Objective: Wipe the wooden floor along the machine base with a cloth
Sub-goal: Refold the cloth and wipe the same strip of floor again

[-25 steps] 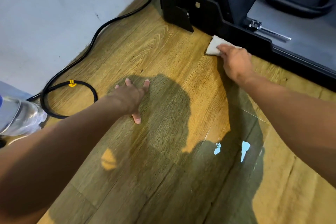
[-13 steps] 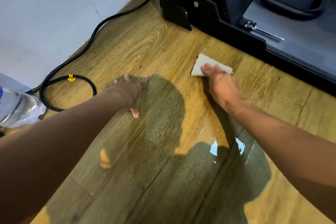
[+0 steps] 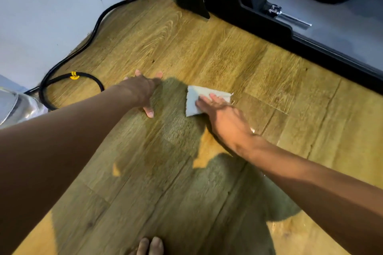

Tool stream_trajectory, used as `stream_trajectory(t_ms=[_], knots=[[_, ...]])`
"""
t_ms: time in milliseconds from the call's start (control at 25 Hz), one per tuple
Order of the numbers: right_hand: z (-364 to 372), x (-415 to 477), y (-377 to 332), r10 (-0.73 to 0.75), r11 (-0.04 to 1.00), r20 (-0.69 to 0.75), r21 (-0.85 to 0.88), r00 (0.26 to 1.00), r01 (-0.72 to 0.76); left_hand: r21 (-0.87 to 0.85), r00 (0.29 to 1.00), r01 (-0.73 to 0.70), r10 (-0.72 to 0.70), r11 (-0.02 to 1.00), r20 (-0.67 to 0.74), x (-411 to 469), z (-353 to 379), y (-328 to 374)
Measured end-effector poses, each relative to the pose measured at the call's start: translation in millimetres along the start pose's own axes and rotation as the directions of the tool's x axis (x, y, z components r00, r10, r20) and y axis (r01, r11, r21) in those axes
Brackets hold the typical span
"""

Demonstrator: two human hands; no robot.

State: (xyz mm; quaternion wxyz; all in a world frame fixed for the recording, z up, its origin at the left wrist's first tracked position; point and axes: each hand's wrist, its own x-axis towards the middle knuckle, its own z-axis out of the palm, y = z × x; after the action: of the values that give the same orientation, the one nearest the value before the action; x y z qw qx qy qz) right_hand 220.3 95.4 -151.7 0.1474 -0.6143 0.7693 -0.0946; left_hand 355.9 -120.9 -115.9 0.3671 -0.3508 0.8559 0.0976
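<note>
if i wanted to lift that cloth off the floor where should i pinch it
Pinch the cloth at its far left corner, coming from above: it lies flat on the wooden floor, and the right hand covers its near right part.

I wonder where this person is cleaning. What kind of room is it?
Probably an indoor room with an exercise machine, perhaps a home gym. Clues: the wooden floor, a big black machine base by the wall, and its power cable.

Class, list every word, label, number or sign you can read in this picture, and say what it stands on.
None can be read.
The yellow tag on the black cable has dark marks, too small to read.
The black machine base shows no lettering.
</note>
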Motion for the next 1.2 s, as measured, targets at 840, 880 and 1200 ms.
stream_trajectory(t_ms=[840,880,1200], knots=[[7,-64,-14,-0.031,0.997,0.041,-0.070,0.999,0.034,0.148,0.984,-0.096,0.116,0.984,-0.134,-17,4,27],[12,-80,-20,-0.101,0.989,0.080,-0.102,0.992,0.109,0.128,0.983,-0.117,0.134,0.985,-0.126,-19,5,36],[-4,-88,15,-0.081,0.992,0.084,-0.087,0.993,0.088,0.219,0.985,-0.117,0.141,0.969,-0.098,-31,8,66]])
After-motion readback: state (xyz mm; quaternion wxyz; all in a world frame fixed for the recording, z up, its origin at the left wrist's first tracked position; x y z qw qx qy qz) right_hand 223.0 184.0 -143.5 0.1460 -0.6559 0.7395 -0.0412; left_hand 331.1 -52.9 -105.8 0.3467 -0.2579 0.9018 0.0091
